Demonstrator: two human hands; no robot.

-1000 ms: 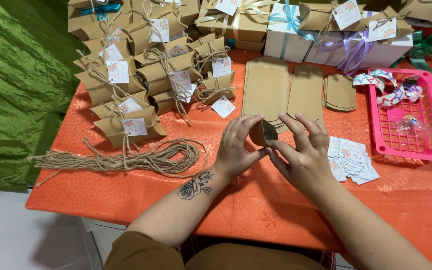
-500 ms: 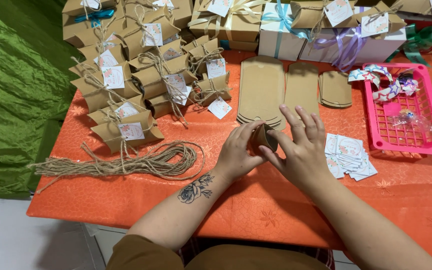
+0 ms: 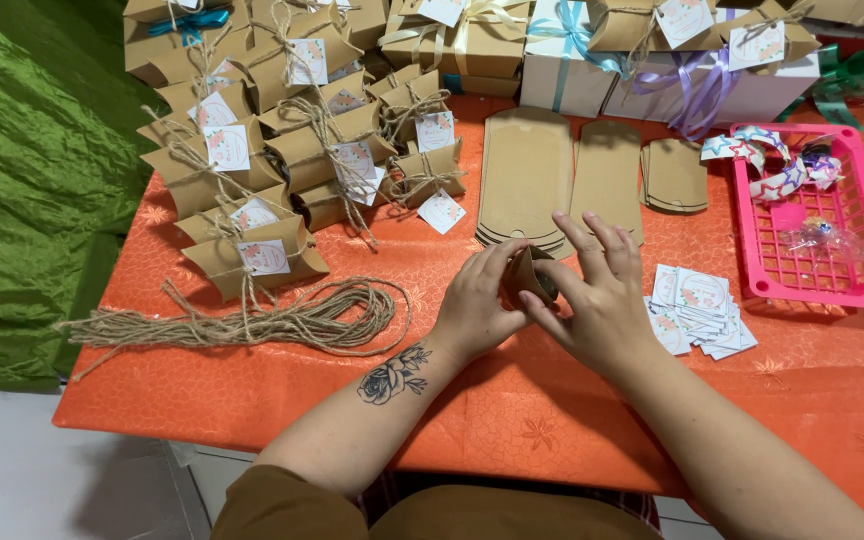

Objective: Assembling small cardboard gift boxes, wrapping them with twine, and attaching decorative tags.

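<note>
Hands shifted left, clasping kraft box

I see a small brown cardboard box, partly folded, tilted up above the orange tablecloth, mostly hidden between both hands

Home craft table: gift boxes, twine

Bright even light, soft shadows under forearms (sharp focus throughout).
</note>
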